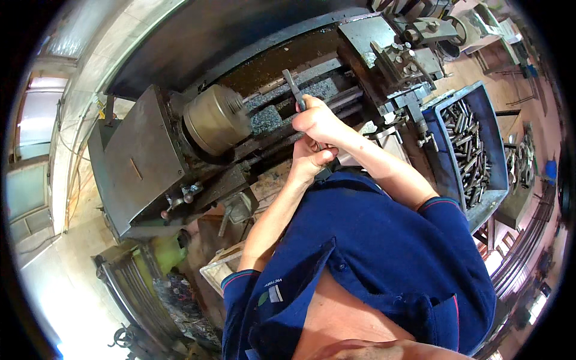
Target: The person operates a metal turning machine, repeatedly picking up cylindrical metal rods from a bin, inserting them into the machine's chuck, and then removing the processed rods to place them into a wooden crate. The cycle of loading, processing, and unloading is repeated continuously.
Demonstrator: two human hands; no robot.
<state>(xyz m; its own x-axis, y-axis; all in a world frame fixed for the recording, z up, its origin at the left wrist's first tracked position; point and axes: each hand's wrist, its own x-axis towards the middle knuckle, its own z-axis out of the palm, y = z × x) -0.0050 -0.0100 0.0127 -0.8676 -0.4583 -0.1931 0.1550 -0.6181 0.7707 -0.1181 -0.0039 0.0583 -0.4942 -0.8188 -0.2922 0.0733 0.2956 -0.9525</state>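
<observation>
My right hand (321, 123) is closed around a flat, narrow metal tool (293, 86), grey at its far end and darker near my fingers. Its exact kind does not show; it points away from me toward the lathe bed. Just below, close to my body, my left hand (311, 161) is closed with its fingers curled in against the right wrist. What lies in those fingers is mostly hidden. Left of both hands is the lathe's round, brass-coloured chuck (213, 119), its right-hand face smeared as if turning. Heaps of metal chips (266, 120) lie in the bed beneath the tool.
The grey headstock (137, 159) with ball-ended levers (180, 201) stands at left. The tool post (401, 63) and carriage are at upper right. A blue bin (497, 135) of short metal rods is beside my right arm. Long bars (531, 234) lie at far right.
</observation>
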